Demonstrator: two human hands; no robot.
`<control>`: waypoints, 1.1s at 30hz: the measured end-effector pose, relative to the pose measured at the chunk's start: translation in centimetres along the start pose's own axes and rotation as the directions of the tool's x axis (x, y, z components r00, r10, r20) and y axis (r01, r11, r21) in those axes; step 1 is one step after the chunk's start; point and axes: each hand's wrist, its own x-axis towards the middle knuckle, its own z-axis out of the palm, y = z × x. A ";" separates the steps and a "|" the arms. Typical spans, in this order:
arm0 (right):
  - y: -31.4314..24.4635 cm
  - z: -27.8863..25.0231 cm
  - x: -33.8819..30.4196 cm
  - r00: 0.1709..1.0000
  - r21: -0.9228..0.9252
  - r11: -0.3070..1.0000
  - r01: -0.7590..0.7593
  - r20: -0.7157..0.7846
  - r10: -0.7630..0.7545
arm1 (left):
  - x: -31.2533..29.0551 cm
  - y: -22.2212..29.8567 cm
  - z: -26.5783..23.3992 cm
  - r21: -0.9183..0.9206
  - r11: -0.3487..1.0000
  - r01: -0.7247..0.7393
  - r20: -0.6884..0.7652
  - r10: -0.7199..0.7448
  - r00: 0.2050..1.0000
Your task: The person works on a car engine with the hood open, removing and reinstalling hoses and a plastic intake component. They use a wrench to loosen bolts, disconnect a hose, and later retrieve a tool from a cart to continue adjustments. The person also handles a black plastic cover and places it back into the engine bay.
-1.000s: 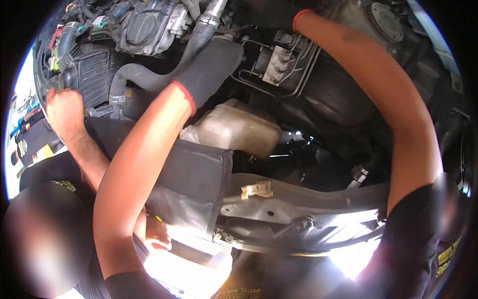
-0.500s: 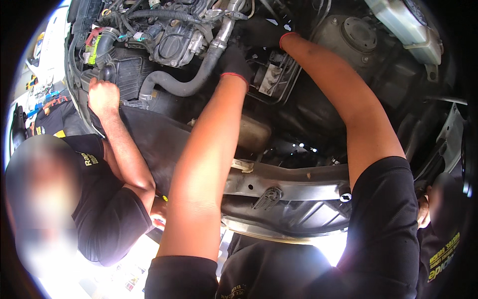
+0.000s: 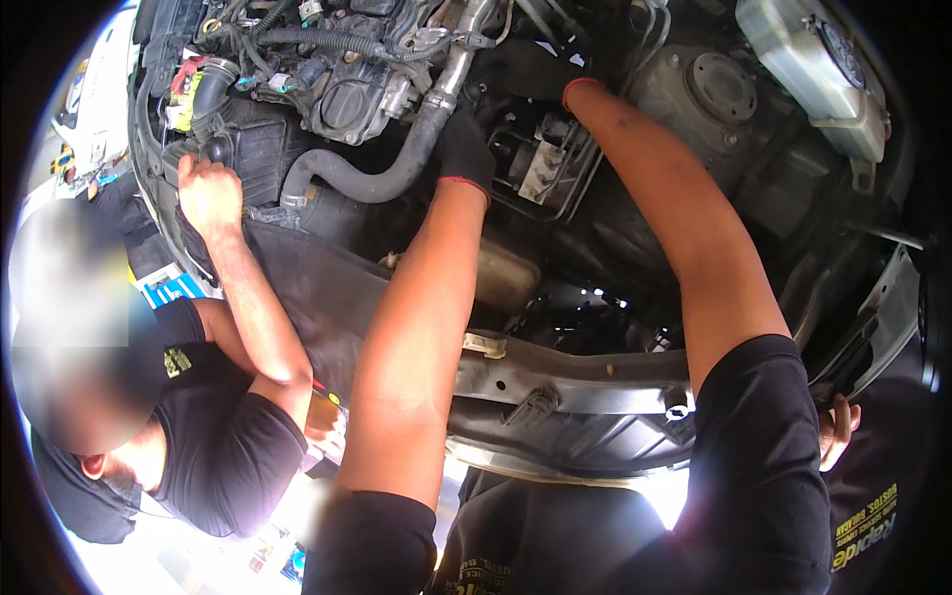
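Beyond the engine bay's near edge [image 3: 570, 383], the grey hose [image 3: 375, 184] beside the left hand [image 3: 464, 151] looks light but stiff, best gripped mid-bend; whether this or the shadowed right hand [image 3: 524, 73] pinches anything, I cannot tell.

White glare [image 3: 183, 567] washes out the lower-left background [image 3: 260, 555].

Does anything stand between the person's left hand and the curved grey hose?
Nothing visible does: the dark-gloved left hand is just to the right of the upper stretch of the curved grey hose. It is too dark there to tell whether they touch.
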 end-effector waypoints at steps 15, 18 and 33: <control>-2.9 -0.8 -0.1 0.994 -0.016 0.996 0.084 0.066 -0.083 | 3.1 -6.0 -2.2 0.345 0.896 -0.281 -0.146 0.347 0.926; -2.6 -2.2 -1.4 0.994 -0.129 0.988 0.086 0.081 -0.076 | 2.6 -5.6 -0.7 0.789 0.593 -0.162 -0.016 0.284 0.959; -5.7 -2.2 0.3 0.976 -0.106 0.970 0.217 0.030 -0.215 | 3.6 -7.8 -3.0 0.328 0.944 -0.026 -0.228 0.105 0.968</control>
